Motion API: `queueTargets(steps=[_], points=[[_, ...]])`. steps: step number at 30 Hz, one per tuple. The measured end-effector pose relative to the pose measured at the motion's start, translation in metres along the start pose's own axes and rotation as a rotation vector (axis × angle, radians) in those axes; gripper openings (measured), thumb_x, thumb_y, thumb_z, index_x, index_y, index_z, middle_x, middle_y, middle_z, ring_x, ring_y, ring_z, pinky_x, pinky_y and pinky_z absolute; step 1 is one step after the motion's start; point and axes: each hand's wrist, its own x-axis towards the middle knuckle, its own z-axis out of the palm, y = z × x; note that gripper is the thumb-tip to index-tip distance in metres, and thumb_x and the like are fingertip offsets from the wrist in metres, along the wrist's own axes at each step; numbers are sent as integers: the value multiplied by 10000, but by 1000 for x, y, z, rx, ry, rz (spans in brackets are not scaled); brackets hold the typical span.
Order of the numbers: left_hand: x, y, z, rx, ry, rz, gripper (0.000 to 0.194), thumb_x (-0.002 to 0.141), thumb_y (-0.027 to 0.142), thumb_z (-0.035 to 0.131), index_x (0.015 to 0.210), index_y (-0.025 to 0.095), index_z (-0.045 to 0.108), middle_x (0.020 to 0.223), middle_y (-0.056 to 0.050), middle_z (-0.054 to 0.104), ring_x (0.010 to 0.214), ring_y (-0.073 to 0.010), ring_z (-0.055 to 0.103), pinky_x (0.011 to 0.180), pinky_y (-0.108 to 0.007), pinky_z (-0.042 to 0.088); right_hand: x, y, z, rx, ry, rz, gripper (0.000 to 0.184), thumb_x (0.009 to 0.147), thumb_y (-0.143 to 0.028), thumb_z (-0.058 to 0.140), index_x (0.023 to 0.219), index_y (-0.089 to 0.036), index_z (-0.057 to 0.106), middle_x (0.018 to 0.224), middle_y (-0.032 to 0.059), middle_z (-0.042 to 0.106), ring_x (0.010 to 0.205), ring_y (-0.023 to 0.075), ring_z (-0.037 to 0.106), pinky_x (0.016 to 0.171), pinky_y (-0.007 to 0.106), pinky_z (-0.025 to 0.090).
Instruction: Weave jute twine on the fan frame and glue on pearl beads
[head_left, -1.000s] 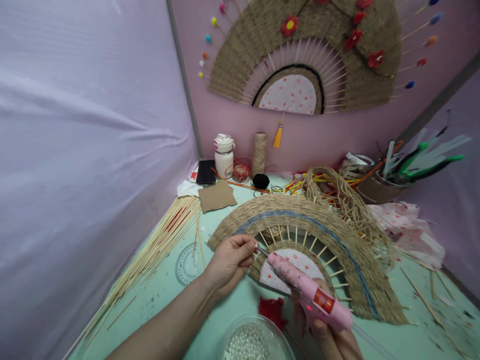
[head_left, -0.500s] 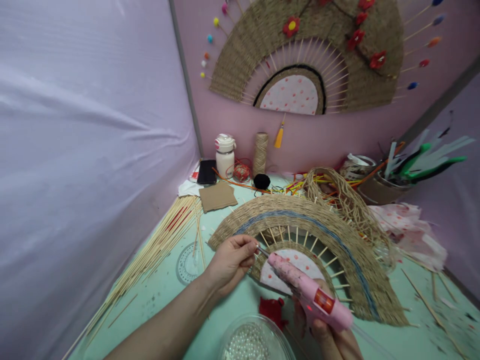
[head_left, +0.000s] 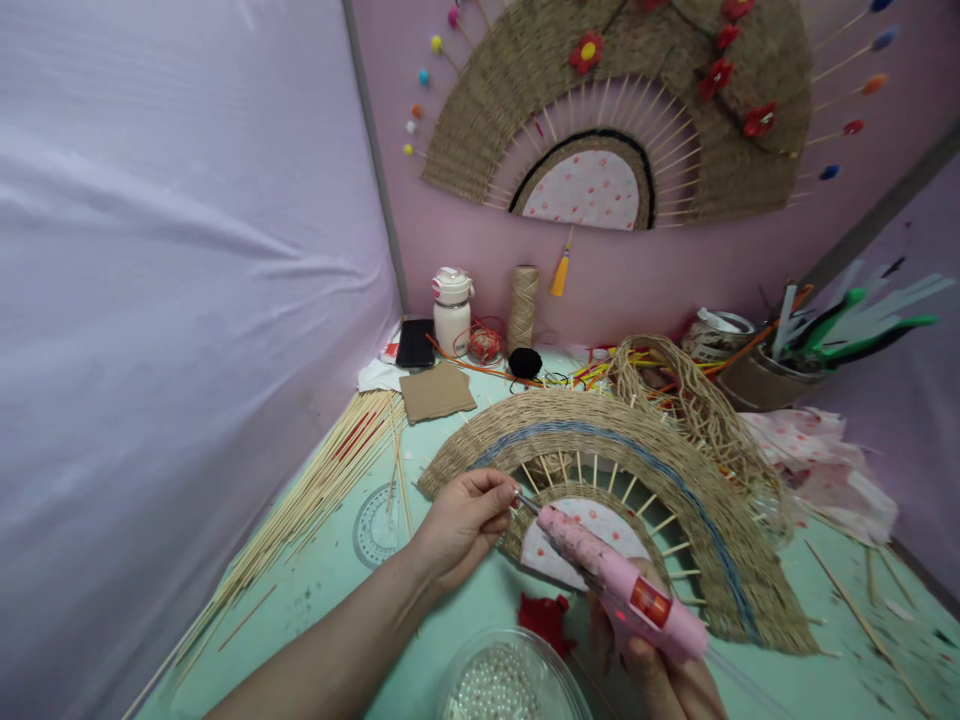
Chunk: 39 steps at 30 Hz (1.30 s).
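My right hand (head_left: 660, 670) is wrapped round a pink hot glue gun (head_left: 622, 585), its metal nozzle aimed up and left. At the nozzle's tip my left hand (head_left: 469, 520) pinches something tiny between thumb and forefinger, too small to make out; it may touch the nozzle. Under the glue gun lies a woven fan (head_left: 570, 425) with a blue band, bare sticks and a white, red-dotted half-round centre. A clear tub of pearl beads (head_left: 495, 685) stands at the near edge, with a red piece (head_left: 546, 622) beside it.
Thin bamboo sticks (head_left: 307, 510) and a protractor (head_left: 377, 528) lie at left. A cardboard piece (head_left: 437, 392), a white bottle (head_left: 451, 315) and a twine spool (head_left: 523, 308) stand or lie behind the fan. Pliers (head_left: 870, 340) rise from a pot at right. A finished fan (head_left: 465, 130) hangs on the wall.
Both hands and the glue gun hold nearly the same pose. Only a slight shift of the whole view shows.
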Motion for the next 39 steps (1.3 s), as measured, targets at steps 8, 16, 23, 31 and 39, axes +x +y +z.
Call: queueTargets(steps=[8, 16, 23, 31, 39], points=[[0, -1, 1, 9, -3, -11, 310, 562, 317, 825, 665, 102, 627, 553, 28, 500, 450, -15, 304, 455, -196, 148, -4, 4, 1, -52, 5, -66, 393, 885, -513, 394, 1055, -193, 546, 604, 2, 508, 501, 168, 480, 505, 281, 394], [1, 1, 1, -2, -6, -12, 315, 557, 314, 830, 653, 95, 626, 528, 35, 475, 438, -11, 281, 451, -202, 128, -6, 6, 1, -90, -7, -59, 404, 908, -485, 361, 1180, -205, 465, 619, -3, 510, 519, 177, 499, 508, 279, 387], [0, -1, 0, -10, -20, -5, 291, 578, 299, 820, 657, 93, 632, 543, 30, 487, 443, -11, 293, 451, -193, 134, -4, 7, -1, -105, -20, -41, 424, 888, -513, 358, 1132, -198, 501, 637, 6, 515, 530, 184, 512, 548, 295, 411], [2, -1, -1, -15, -26, -15, 286, 581, 298, 818, 663, 97, 631, 542, 28, 492, 442, -12, 289, 446, -189, 134, -7, 13, -5, -146, -28, -69, 451, 905, -483, 363, 1237, -202, 484, 708, 27, 561, 524, 179, 521, 541, 299, 447], [1, -2, -2, -42, 6, -1, 246, 594, 256, 813, 652, 98, 633, 563, 20, 504, 460, -14, 341, 446, -168, 169, 13, 37, 3, -133, -8, -218, 545, 858, -590, 324, 1186, -246, 590, 777, 72, 614, 672, 277, 630, 515, 356, 508]])
